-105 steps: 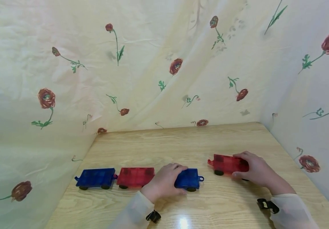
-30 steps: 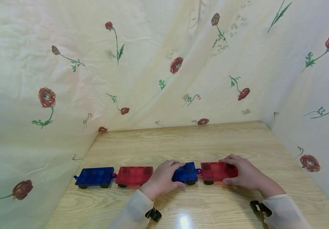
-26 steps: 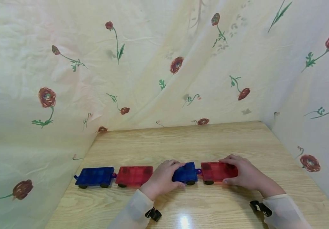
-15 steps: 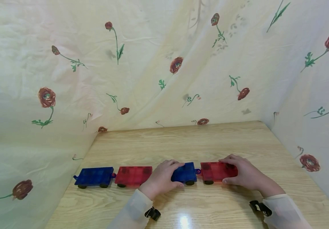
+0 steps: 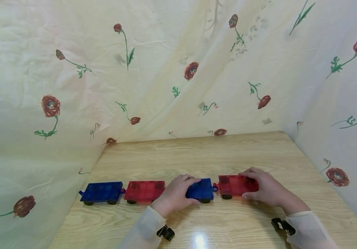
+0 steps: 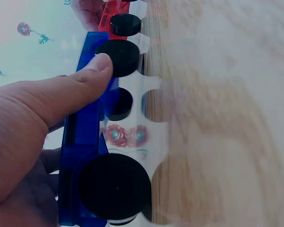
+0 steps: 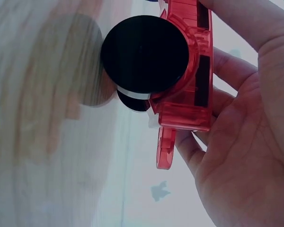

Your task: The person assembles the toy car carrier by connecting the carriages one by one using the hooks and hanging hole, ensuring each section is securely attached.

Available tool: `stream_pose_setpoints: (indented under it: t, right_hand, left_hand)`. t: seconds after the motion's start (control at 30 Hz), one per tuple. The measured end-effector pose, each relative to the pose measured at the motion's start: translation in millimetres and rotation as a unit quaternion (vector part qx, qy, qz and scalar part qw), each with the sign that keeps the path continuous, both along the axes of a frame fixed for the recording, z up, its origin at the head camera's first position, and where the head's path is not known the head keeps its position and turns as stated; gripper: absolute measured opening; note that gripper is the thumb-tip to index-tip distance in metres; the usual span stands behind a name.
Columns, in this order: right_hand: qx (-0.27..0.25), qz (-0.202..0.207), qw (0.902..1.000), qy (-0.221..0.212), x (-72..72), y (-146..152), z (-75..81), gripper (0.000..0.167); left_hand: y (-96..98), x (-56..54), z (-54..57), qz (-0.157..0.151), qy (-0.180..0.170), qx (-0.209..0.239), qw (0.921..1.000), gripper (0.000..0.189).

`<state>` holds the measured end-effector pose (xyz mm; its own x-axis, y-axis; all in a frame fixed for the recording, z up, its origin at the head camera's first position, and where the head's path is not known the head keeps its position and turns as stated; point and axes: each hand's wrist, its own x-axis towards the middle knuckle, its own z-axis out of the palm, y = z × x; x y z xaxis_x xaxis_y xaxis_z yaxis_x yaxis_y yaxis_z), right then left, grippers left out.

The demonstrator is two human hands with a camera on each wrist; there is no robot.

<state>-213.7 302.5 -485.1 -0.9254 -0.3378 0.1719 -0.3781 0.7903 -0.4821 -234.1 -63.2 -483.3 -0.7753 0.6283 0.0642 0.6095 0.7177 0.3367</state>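
In the head view, my left hand (image 5: 176, 194) grips a translucent blue toy train car (image 5: 200, 190) from above, thumb on its near side. The left wrist view shows the thumb beside one of its black wheels (image 6: 116, 187). My right hand (image 5: 266, 188) holds a red toy train car (image 5: 232, 185) by its right part. Its red hook (image 5: 216, 186) overlaps the blue car's ring at the gap between the two cars. In the right wrist view, another red coupling ring (image 7: 165, 149) sticks out from the red car's other end. My left hand covers the blue car's left part.
Another red car (image 5: 144, 191) stands just left of my left hand, joined to a second blue car (image 5: 102, 192) at the row's left end. All are on a wood-grain table (image 5: 178, 155). Flowered cloth (image 5: 153, 79) rises behind and at both sides.
Since the earliest frame, my right hand has brought its red car left to the held blue car. In the last half second, the red car rose slightly and the held blue car dipped.
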Motion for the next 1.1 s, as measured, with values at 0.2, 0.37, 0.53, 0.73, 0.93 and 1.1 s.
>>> stream_pose_setpoints:
  t: [0.2,0.37,0.53,0.73,0.93,1.1]
  right_hand:
    - [-0.001,0.002,1.0,-0.007,-0.2,0.7,0.2,0.074]
    - [-0.009,0.01,0.9996,-0.025,-0.7,0.4,1.5,0.076]
    - [-0.01,0.014,0.9995,-0.026,-0.1,1.2,2.4,0.075]
    - [-0.014,0.024,0.9991,-0.032,0.3,2.3,2.2,0.074]
    - [-0.016,0.021,0.9989,-0.038,0.9,2.0,4.2,0.074]
    - [-0.007,0.018,0.999,-0.041,2.0,3.3,7.3,0.077]
  left_hand:
    - [0.5,-0.8,-1.9,0.007,-0.006,0.016,0.9998,0.08]
    - [-0.5,-0.6,-1.5,0.014,-0.018,0.031,0.9993,0.08]
    - [-1.1,-1.1,-2.1,0.012,-0.01,0.023,0.9996,0.079]
    - [0.6,-1.1,-2.0,0.003,0.004,-0.007,1.0,0.078]
    - [-0.2,-2.0,-2.5,0.002,0.005,-0.011,0.9999,0.078]
    - [-9.0,-2.3,-0.1,-0.001,-0.003,-0.005,1.0,0.078]
